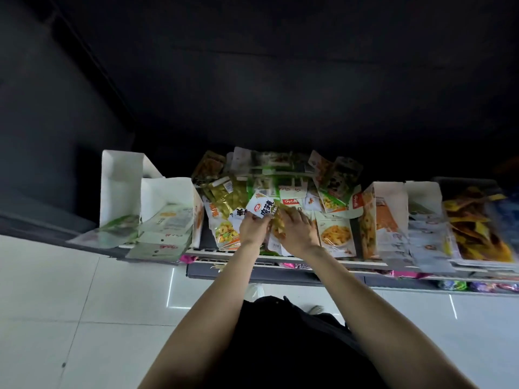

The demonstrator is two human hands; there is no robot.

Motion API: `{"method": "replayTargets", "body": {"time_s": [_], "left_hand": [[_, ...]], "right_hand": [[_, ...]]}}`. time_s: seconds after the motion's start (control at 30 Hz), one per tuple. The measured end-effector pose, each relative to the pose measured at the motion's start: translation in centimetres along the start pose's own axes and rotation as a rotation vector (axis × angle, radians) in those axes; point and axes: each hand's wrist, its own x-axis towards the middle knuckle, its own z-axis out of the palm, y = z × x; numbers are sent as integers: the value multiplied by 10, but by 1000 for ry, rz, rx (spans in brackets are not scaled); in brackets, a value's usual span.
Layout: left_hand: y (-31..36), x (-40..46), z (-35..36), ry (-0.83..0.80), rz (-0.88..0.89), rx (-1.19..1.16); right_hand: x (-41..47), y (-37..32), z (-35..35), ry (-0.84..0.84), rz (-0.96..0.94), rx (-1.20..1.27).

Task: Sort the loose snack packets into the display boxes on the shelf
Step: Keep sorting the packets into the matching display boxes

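At mid-frame the left hand (252,228) pinches a white packet (262,207) printed with black characters and a red logo. Left of it stand plain white display boxes (168,196); at far right, yellow packets (477,234). The floor (56,304) is pale grey tile.

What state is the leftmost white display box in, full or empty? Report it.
Nearly empty. The leftmost white display box shows bare white inner walls, with only a greenish packet lying at its bottom.

Shelf (331,262): loose packets (280,192) between white display boxes (168,197).
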Motion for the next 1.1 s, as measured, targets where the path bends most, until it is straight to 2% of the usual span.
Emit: {"method": "replayTargets", "body": {"time_s": [0.13,0.23,0.33,0.47,0.57,0.63,0.67,0.73,0.8,0.83,0.9,1.0,1.1], "left_hand": [[4,-6,-2,52,55,-87],[15,-21,-7,10,176,-63],[33,-47,-11,-130,468,135],[60,-74,3,-342,823,517],[77,-93,36,-273,1262,700],[82,-103,63,-165,1424,633],[84,-107,76,-131,1413,572],[85,-111,98,-143,1269,471],[80,-108,121,-248,1013,464],[76,-104,132,-306,873,492],[69,-97,153,-370,692,543],[61,-90,176,-345,603,587],[54,-85,188,-285,581,622]], "right_hand": [[-19,-2,-20,38,-45,265],[-38,5,-52,269,-82,483],[-63,25,-80,489,-163,405],[-103,66,-98,429,-104,383],[-136,95,-95,519,-64,402],[-159,115,-92,703,56,438],[-169,126,-91,797,144,491],[-184,148,-92,919,339,743],[-193,171,-98,986,498,977],[-195,181,-103,1013,535,969],[-195,198,-113,1068,516,756],[-181,216,-128,1127,312,365],[-156,233,-138,998,154,45]]}}
